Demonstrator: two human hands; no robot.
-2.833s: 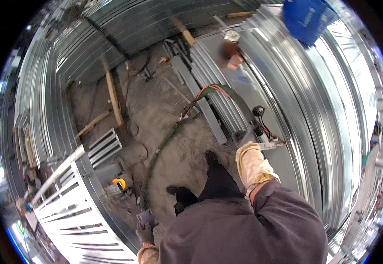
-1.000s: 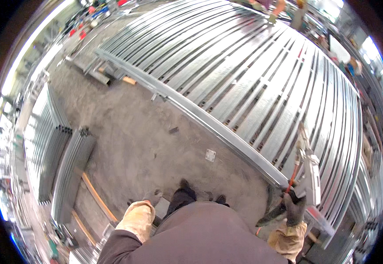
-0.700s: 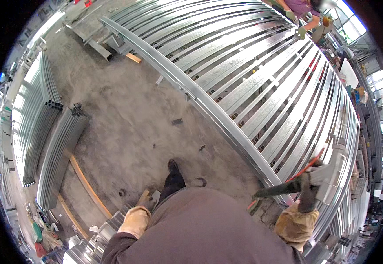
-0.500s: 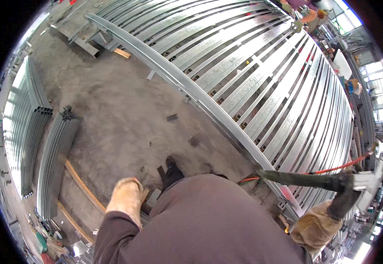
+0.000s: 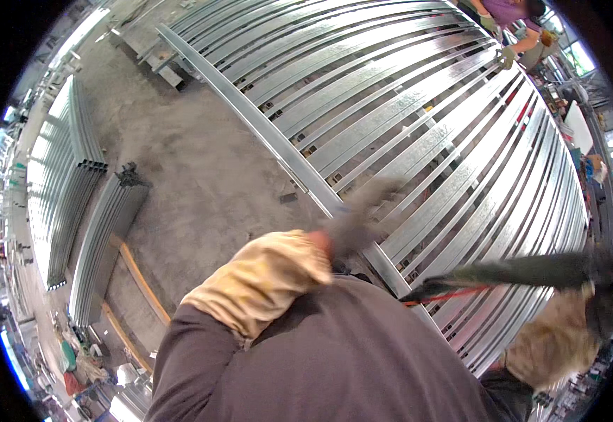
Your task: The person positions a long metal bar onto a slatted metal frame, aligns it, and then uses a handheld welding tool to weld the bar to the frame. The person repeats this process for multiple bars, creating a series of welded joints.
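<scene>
My left hand [image 5: 356,224], in a glove with a tan cuff and a dark grey hand part, reaches over the near edge rail of a large silver metal frame [image 5: 335,200]. Motion smears its fingers, and whether they touch the metal cannot be made out. Far to the right, my right hand [image 5: 604,309], gloved alike, is closed at the end of a long dark green, bar-like tool [image 5: 510,273] whose kind I cannot tell. That tool reaches leftward above the frame's near corner. A red cable [image 5: 454,295] shows below it. Many parallel slats make up the frame.
Stacked metal profiles [image 5: 57,190] lie on the left, with a second bundle [image 5: 102,246] beside them on wooden battens [image 5: 137,281]. Across the frame, another person's gloved hand [image 5: 506,58] is at its far edge. Concrete floor [image 5: 187,162] lies between frame and stacks.
My left hand has swung up and right from beside my body to the frame's edge rail. My right hand has shifted right and slightly up with the dark tool. The view has turned slightly.
</scene>
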